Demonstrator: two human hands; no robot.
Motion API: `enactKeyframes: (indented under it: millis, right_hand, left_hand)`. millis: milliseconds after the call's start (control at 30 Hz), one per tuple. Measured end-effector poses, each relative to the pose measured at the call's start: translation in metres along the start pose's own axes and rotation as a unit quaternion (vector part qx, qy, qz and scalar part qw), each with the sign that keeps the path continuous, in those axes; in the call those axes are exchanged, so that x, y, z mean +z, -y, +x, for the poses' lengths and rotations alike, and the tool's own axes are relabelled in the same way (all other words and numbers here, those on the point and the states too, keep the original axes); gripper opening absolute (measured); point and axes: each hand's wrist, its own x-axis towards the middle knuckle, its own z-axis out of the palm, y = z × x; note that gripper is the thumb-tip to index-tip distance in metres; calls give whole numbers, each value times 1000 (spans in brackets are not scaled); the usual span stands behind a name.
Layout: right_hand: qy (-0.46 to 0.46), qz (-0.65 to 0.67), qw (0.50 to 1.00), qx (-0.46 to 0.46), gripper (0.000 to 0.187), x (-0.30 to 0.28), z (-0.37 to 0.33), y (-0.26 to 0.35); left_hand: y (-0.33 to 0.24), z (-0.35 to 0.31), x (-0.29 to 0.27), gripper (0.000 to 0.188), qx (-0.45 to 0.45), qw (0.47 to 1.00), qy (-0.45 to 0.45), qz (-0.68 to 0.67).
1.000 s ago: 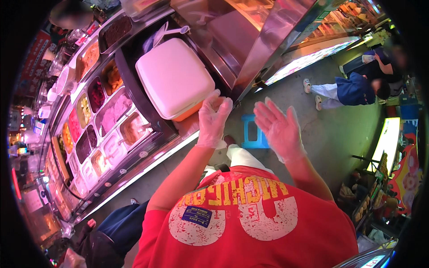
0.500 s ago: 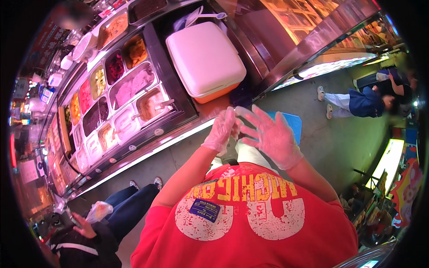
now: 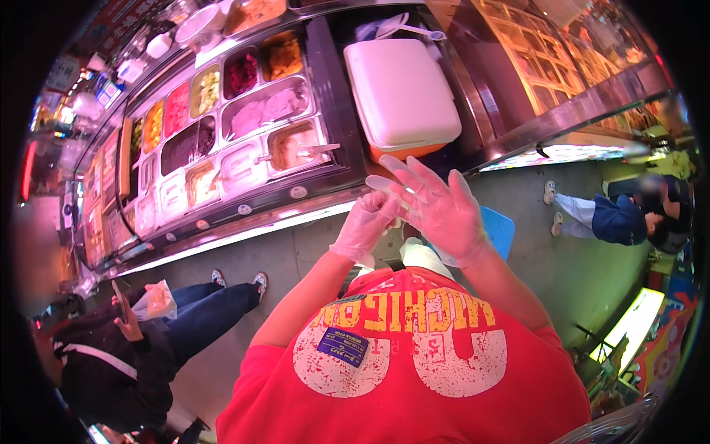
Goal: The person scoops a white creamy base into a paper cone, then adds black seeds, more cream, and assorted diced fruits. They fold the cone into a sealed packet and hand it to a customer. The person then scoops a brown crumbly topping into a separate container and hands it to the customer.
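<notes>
See-through plastic gloves cover both of my hands, which are raised together in front of my red shirt. My left hand (image 3: pixel 364 228) is closed, its bent fingers pinching at the thumb side of the glove on my right hand (image 3: pixel 449 216); the exact pinch point is partly hidden. The fingers of my right hand are spread wide and it holds nothing. Loose glove tips stick out past its fingers. Just beyond my hands, on the counter, sits a lidded box (image 3: pixel 403 92) with a pale top and an orange base.
Metal pans of colourful toppings (image 3: pixel 266 107) fill the counter at left, some with spoons. White spoons (image 3: pixel 407 28) lie behind the box. A blue stool-like object (image 3: pixel 497 231) stands beyond my right wrist. One person (image 3: pixel 126 355) is at lower left, another (image 3: pixel 610 218) at right.
My view has shifted, so the counter and box appear further right. My left fingers have curled tighter against the right glove, while my right hand stays spread. The person at lower left has moved.
</notes>
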Motion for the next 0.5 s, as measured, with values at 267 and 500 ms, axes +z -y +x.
enactKeyframes:
  millis: [267,500]
  right_hand:
    - [37,-69,988,133,62,14,32,-19]
    - [-20,-24,956,291,87,24,47,-47]
  left_hand:
    - [-14,-15,-31,30,49,970,-221,-92]
    - [20,-24,-68,18,239,883,-328,234]
